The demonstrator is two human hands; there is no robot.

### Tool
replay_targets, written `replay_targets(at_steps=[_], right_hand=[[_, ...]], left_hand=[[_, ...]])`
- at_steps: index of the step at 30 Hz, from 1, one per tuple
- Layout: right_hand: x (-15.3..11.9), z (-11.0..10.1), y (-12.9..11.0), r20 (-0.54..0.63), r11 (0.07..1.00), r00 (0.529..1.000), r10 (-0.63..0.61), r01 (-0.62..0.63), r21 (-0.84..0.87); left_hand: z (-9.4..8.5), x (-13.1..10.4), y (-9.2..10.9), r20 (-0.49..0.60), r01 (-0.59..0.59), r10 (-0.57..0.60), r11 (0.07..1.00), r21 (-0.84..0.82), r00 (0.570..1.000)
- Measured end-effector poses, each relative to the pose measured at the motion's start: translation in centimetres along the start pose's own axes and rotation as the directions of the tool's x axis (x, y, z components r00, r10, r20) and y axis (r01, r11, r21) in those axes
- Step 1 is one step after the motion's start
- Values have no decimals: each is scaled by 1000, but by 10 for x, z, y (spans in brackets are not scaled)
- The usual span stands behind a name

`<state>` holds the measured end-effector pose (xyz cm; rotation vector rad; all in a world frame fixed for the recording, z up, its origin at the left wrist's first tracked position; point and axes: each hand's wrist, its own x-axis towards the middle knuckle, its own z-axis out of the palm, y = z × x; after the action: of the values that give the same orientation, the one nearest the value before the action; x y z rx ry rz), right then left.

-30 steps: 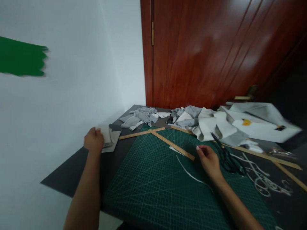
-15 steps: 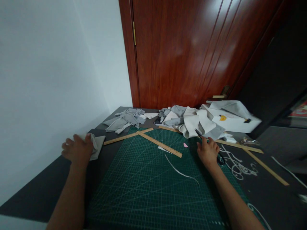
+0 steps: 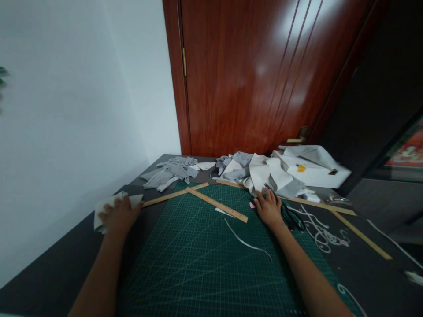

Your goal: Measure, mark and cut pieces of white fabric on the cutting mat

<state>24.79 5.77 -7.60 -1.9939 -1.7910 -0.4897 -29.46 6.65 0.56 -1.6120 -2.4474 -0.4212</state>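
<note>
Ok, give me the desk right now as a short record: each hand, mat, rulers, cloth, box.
left hand: fingers spread on folded cloth
right hand: over the scissors; grip unclear
mat: green, gridded; thin white strip on it
rulers: two meet at an angle near the mat's far edge; others lie to the right
scraps: grey pile far left, larger pile beside the box
box: white, cloth on top
</note>
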Motion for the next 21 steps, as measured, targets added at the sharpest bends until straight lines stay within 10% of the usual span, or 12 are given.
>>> replay_targets(at_steps=[11, 21], right_hand=[[9, 10, 9, -94, 849, 986, 139, -70, 524], [20, -19, 12, -54, 292, 862, 504, -111, 950]], left_hand=[[17, 6, -3, 17, -218, 218, 965, 147, 976], [10, 13, -4, -125, -207, 197, 975, -75, 972]])
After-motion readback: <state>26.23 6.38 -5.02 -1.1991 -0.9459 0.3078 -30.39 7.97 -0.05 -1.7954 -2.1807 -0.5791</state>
